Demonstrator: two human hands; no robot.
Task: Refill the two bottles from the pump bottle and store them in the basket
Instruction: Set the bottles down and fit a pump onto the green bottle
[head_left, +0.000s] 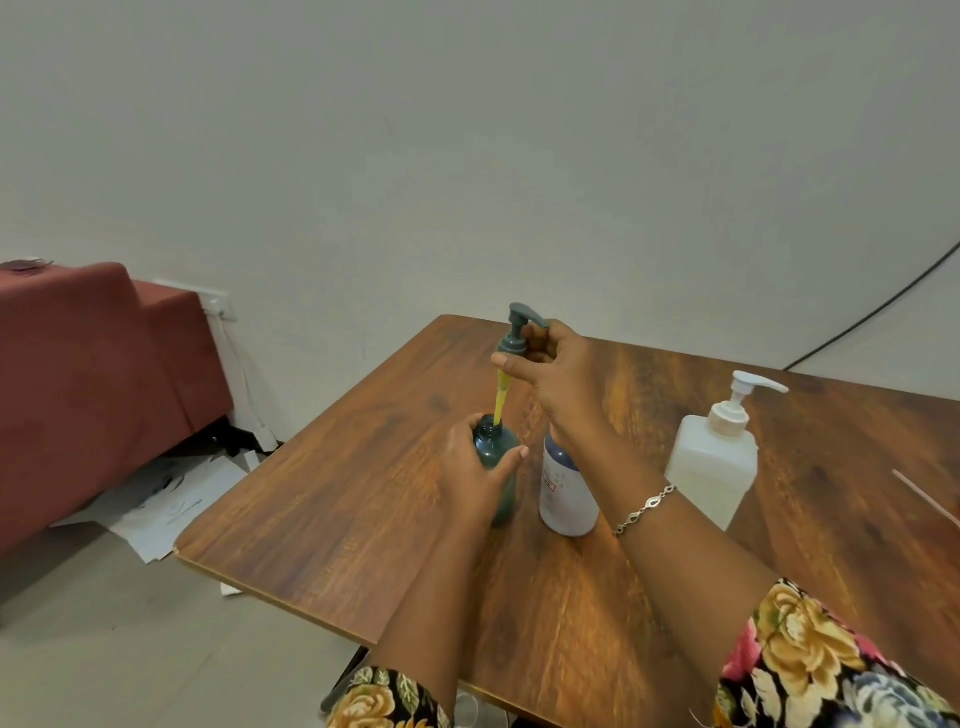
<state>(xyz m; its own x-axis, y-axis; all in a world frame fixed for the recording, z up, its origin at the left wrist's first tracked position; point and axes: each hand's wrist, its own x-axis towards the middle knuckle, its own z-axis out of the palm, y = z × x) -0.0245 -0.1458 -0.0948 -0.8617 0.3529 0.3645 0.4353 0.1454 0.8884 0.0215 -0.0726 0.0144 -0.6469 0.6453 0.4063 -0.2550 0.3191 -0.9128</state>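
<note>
My left hand (475, 467) is wrapped round the shoulder of the teal bottle (497, 448), thumb on the near side and fingers curled behind, pinning it upright on the table (363, 493). My right hand (561, 374), directly above that grip, pinches the collar of the bottle's teal pump head (517, 332). The head is raised clear of the neck, and only the lower end of its dip tube (501, 397) sits in the open mouth.

The tube is coated in yellow liquid, so I expect drips and slick plastic below my fingers. I judge the collar to be the right hold: it is hard, ribbed and dry. The tube itself looks thin and springy and could flick liquid about if it catches the rim.

The teal bottle is a smooth, rounded, dark translucent plastic. It is probably light and easy to tip, hence the low, wrapping hold. Just right of my left hand, close to the teal bottle, stands a white bottle (566, 493) with a dark top — glossy, cylindrical and partly hidden behind my right forearm. Further right, well apart, the pump bottle (711, 462) is square-shouldered, milky and stiff-looking. It is likely the heaviest of the three and best steadied by its body, not its long white nozzle.

The tabletop is a wood-grain laminate — smooth, so the bottles could slide on it. I can't see the basket.
</note>
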